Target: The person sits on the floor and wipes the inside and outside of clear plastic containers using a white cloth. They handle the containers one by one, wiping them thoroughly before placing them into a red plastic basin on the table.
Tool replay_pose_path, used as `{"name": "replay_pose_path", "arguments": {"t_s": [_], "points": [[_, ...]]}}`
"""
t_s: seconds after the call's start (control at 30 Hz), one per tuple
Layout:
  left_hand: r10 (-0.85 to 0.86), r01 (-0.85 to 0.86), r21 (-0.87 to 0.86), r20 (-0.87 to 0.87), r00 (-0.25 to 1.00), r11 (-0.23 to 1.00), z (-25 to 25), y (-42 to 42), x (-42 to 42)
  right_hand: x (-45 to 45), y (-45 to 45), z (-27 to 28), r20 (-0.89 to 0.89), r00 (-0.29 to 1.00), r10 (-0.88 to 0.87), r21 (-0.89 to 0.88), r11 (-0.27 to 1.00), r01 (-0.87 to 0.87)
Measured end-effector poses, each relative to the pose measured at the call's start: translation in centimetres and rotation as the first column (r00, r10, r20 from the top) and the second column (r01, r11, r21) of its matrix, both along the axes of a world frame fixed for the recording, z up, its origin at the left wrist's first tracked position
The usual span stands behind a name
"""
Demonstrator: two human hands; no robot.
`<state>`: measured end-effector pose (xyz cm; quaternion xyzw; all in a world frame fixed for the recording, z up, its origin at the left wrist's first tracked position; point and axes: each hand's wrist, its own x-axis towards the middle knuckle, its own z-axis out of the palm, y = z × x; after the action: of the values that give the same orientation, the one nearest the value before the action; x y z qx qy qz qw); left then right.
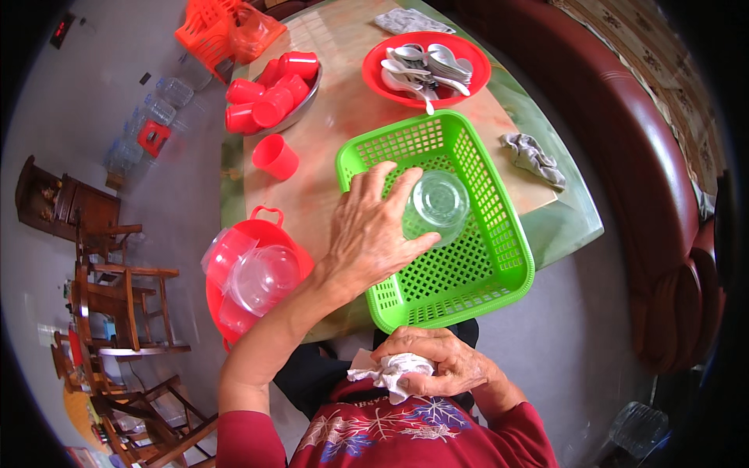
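Observation:
Over the green plastic basket [515,245], my left hand [374,225] has its thumb and fingers spread beside a clear round bowl [440,202] that sits upside down or stacked inside; whether the fingertips touch it I cannot tell. Close to my body, below the basket's near rim, my right hand [436,362] grips a crumpled white cloth [398,371]. Left of my forearm, clear plastic containers [266,281] lie in a red basin [301,257]. A red cup [275,157] stands alone on the table, near a metal bowl [301,114] of red cups.
At the table's far side a red bowl [374,70] holds white spoons [447,64]. Grey cloths lie behind it [412,21] and right of the basket [533,159]. Orange-red plastic baskets [205,35] are at the far left corner. A brown leather sofa [638,146] curves along the right; wooden chairs [131,304] stand left.

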<state>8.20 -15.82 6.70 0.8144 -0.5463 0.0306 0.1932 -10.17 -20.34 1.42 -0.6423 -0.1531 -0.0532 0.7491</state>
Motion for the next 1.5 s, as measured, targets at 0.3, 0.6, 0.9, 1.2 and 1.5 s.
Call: {"name": "replay_pose_path", "arguments": {"t_s": [0.3,0.6,0.9,1.2,1.5], "points": [[-0.002,0.004,0.123,-0.014,1.000,0.992,-3.3,-4.4,0.1,-1.9,-2.1,-1.1,-0.006,0.998,-0.055,0.063,0.997,0.055],[0.058,-0.196,-0.139,-0.656,0.752,0.971,-1.0,-1.3,2.9,-1.8,-2.4,-1.2,-0.010,0.997,-0.071,0.085,0.994,0.071],[-0.370,-0.335,-0.303,-0.915,-0.161,0.892,-0.4,3.5,2.4,-2.3,-2.8,0.0,-0.091,0.837,-0.539,0.204,0.813,0.546],[-0.435,-0.419,-0.339,-0.887,-0.158,0.843,-2.1,7.5,-2.9,1.9,0.7,0.8,0.241,0.776,-0.583,-0.206,0.751,0.628],[-0.418,-0.498,-0.368,-0.908,0.013,0.785,-2.2,11.4,-5.9,1.6,2.8,1.0,0.344,0.829,-0.440,-0.424,0.715,0.555]]}}
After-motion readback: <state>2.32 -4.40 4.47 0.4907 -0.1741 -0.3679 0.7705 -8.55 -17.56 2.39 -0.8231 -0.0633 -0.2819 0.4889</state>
